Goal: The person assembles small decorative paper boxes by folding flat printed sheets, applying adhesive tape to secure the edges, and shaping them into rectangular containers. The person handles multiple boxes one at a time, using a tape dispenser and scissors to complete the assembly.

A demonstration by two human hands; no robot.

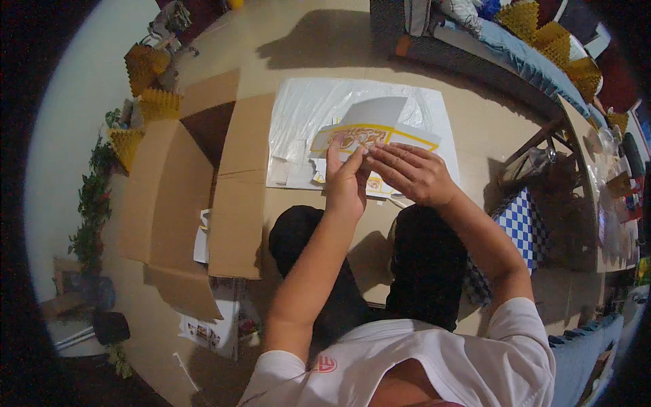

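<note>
Above a white, plastic-wrapped board (295, 105), both hands hold a piece of folding card (352, 138). It is white with yellow borders and a brown printed picture, and a plain pale flap stands up at its far side. My left hand (346, 182) grips its near left edge, the thumb pointing up and the fingers partly behind it. My right hand (415, 173) is closed at the middle of the near edge, fingertips meeting near the left thumb. More yellow-and-white printed card (373, 184) lies below, partly hidden by the hands.
A large open cardboard box (237, 190) stands to the left, flaps spread, with something white inside. On the right are a wooden table (584, 183) and a blue-and-white checked item (523, 227). A sofa (522, 64) runs along the far right. Plants (95, 197) line the left wall.
</note>
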